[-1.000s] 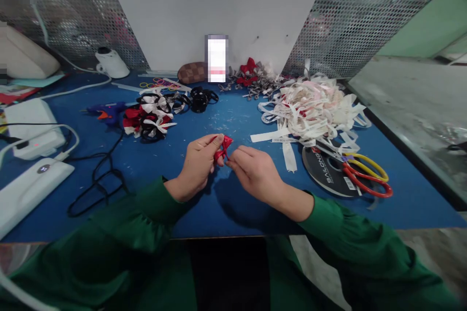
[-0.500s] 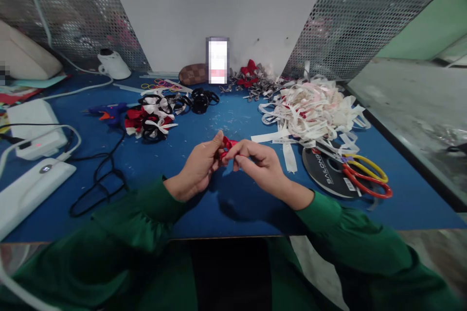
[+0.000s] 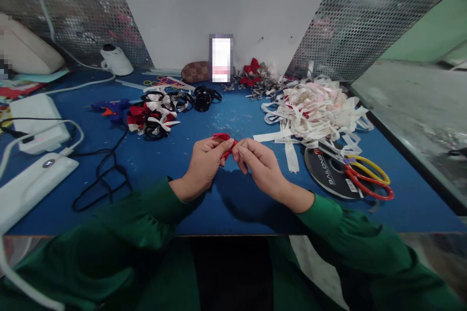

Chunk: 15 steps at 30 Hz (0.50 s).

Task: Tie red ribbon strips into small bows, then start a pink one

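Over the middle of the blue table, a piece of red ribbon [image 3: 221,136] is bunched between my two hands. My left hand [image 3: 205,163] pinches it, thumb on top, with folds showing above the fingers. My right hand [image 3: 260,163] has its thumb and forefinger closed at the ribbon's right end. Some of the ribbon is hidden behind the fingers, so its full shape cannot be made out. Beyond my left hand lies a pile of red, white and black bow hair ties [image 3: 153,115].
On the right, a heap of white ribbon strips [image 3: 314,109] lies behind a black spool [image 3: 330,175] and red-and-yellow scissors [image 3: 368,178]. A blue glue gun [image 3: 111,108], black cord [image 3: 105,180] and white power bank [image 3: 36,189] occupy the left. A phone [image 3: 221,58] stands at the back.
More of the red ribbon now shows above my left hand, whose thumb has come down onto it. My right hand has shifted slightly right, fingertips at the ribbon's end. The view has moved a little.
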Tool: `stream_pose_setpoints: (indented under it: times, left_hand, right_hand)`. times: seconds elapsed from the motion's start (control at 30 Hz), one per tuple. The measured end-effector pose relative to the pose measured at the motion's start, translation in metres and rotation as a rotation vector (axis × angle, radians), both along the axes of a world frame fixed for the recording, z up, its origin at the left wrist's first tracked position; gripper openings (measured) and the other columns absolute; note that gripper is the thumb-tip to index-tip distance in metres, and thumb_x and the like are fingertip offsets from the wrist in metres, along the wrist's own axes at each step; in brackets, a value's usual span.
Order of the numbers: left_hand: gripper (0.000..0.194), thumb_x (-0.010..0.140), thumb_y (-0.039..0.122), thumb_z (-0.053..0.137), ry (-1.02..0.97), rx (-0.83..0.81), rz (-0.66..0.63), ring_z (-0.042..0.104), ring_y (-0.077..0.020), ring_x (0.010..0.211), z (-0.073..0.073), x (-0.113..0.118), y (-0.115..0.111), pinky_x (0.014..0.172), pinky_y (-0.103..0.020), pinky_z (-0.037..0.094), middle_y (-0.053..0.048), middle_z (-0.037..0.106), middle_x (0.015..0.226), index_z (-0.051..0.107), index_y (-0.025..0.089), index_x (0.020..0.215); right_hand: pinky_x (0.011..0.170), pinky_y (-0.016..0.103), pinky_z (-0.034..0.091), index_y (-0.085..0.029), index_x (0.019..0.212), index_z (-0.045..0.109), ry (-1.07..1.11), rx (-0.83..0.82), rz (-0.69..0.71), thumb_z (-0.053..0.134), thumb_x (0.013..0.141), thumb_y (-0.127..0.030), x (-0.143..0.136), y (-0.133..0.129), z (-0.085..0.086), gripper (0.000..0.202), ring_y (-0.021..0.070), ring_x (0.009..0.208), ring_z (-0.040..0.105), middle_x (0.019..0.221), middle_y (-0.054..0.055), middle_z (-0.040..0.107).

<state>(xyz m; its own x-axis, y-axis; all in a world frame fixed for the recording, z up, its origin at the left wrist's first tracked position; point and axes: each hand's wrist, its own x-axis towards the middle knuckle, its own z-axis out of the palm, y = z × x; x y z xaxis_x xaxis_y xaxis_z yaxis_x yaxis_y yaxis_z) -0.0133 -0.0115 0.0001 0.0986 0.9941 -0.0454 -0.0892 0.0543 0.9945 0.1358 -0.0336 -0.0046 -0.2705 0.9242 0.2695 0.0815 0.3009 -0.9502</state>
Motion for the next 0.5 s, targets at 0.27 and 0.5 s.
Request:
stream_pose_setpoints:
  times: [0.27,0.5]
  left_hand:
    - [0.024,0.072,0.028,0.074,-0.071,-0.077,0.032,0.033,-0.0055,0.042,0.002,0.001,0.001,0.045,-0.023,0.028,0.006,0.044,0.044,0.062,0.015,0.055]
    - [0.027,0.071,0.034,0.076,-0.094,-0.133,-0.039,0.032,-0.0052,0.044,-0.001,-0.005,0.008,0.046,-0.022,0.024,0.005,0.045,0.047,0.062,0.014,0.058]
  right_hand:
    - [0.071,0.032,0.046,-0.023,0.085,0.043,-0.444,0.343,0.034,0.036,0.097,-0.019,-0.009,-0.013,-0.011,0.014,0.0178,0.076,0.054,0.084,0.006,0.057]
    - [0.075,0.032,0.049,-0.023,0.085,0.044,-0.409,0.374,0.052,0.037,0.099,-0.019,-0.006,-0.010,-0.011,0.017,0.0182,0.085,0.057,0.090,0.008,0.060]
